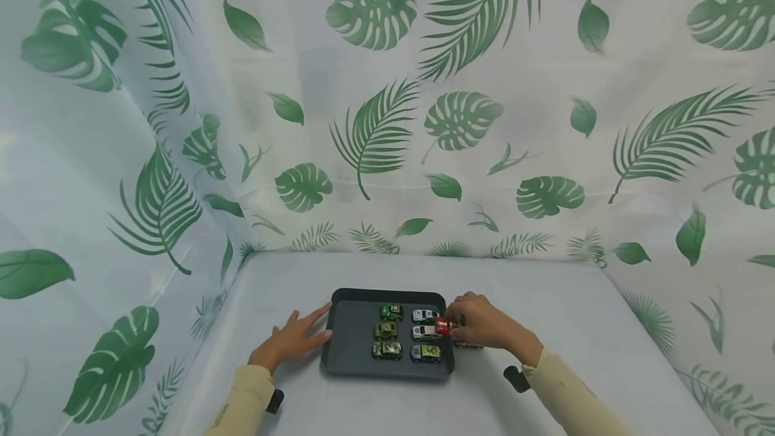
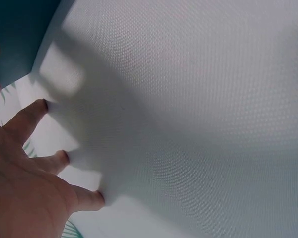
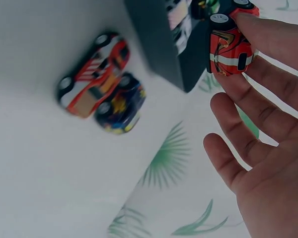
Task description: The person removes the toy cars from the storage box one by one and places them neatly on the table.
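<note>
My right hand (image 1: pixel 484 321) pinches a red toy car (image 3: pixel 232 47) between thumb and fingers, over the right rim of a dark grey tray (image 1: pixel 351 342). In the tray, several toy cars stand in two columns: a green one (image 1: pixel 391 312), an olive one (image 1: pixel 385 330) and a camouflage one (image 1: pixel 386 350) on the left, white ones (image 1: pixel 424 333) and a yellow-green one (image 1: pixel 426 354) on the right. At the tray's left side, my left hand (image 1: pixel 293 338) has its fingers spread, the foremost touching the rim; in the left wrist view other fingertips (image 2: pixel 39 106) rest on the table.
Outside the tray's right wall, a red-and-white toy car (image 3: pixel 95 74) and a dark blue one (image 3: pixel 121 106) lie on the white table (image 1: pixel 387 409), largely hidden by the right hand in the head view. Leaf-patterned cloth (image 1: pixel 387 153) hangs behind and at the left.
</note>
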`<state>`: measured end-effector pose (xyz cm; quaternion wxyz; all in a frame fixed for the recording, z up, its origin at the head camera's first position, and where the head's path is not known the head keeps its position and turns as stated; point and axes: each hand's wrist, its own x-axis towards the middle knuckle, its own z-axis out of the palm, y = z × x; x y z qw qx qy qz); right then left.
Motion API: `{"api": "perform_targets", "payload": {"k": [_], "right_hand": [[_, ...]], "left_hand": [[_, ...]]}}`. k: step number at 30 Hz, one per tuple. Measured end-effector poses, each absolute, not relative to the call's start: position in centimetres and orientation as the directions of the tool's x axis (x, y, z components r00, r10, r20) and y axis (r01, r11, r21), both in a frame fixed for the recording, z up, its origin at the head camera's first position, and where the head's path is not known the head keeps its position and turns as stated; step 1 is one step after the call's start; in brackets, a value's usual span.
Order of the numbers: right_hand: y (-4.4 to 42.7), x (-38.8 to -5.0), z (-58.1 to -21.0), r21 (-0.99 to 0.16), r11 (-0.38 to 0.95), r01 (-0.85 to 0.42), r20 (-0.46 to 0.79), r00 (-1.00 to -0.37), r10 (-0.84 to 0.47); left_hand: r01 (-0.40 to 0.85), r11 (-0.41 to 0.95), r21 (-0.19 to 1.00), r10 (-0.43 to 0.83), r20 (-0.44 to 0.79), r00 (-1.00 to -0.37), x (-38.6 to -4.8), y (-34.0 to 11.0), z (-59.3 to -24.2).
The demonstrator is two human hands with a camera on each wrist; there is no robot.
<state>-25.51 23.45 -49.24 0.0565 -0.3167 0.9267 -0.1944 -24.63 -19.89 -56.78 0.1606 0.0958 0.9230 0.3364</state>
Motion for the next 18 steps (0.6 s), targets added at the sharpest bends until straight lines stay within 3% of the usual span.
{"api": "perform_targets", "payload": {"k": [18], "right_hand": [[27.3, -23.7, -50.9, -0.37, 0.799, -0.474, 0.005, -0.861, -0.509]], "left_hand": [[0.096, 0.753, 0.651, 0.303, -0.214, -0.929, -24.9, -20.1, -57.4]]}}
